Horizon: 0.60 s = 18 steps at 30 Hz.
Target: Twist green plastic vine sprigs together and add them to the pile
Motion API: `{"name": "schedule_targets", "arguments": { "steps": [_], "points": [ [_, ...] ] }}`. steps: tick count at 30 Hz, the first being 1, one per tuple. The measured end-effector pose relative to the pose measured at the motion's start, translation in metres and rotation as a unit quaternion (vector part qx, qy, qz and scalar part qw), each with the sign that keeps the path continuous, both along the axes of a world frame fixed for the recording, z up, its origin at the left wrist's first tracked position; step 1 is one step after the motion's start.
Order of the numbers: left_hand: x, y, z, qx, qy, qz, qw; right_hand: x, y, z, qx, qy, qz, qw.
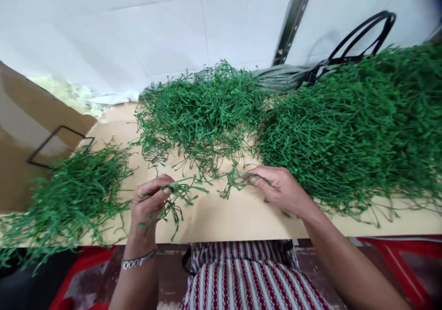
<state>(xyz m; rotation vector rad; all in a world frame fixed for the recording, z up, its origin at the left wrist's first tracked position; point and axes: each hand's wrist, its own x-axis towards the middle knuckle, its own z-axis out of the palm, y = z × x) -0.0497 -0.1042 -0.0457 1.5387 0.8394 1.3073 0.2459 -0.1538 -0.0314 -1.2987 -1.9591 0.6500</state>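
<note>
My left hand (152, 200), with a metal bracelet at the wrist, pinches a small bunch of thin green stems (181, 191) that fan out to the right. Between the thumb and fingers of my right hand (276, 186) is another small cluster of green stems (233, 180), pointing left. Both hands are over the front part of the pale tabletop (216, 218). Behind them lies a loose middle pile of green stems (203, 112). A much larger pile (348, 135) spreads to the right, and a smaller pile (79, 190) rests at the left, partly over the table's front edge.
A cardboard box (31, 117) with a black wire frame (60, 146) stands at the left. A metal bracket (293, 25) leans by the tiled wall (172, 38). Black handles (366, 34) rise behind the right pile. Red stools (404, 264) show below the table.
</note>
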Motion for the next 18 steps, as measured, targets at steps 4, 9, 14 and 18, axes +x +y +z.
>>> {"name": "schedule_targets", "arguments": {
  "steps": [4,9,14,18],
  "points": [
    [0.001,-0.005,0.002,0.083,0.353,0.005,0.932,0.006,-0.008,-0.004,0.018,-0.009,-0.01,1.0],
    [-0.013,-0.001,0.017,0.089,0.456,-0.004,0.886,0.001,-0.014,-0.014,0.069,-0.047,-0.008,0.996],
    [-0.018,-0.011,0.036,0.107,0.205,0.072,0.97,-0.005,-0.02,-0.022,0.134,-0.057,-0.015,0.989],
    [0.034,-0.028,0.046,0.094,0.243,-0.01,0.965,-0.011,-0.023,-0.026,0.184,-0.069,-0.003,0.98]
  ]
}}
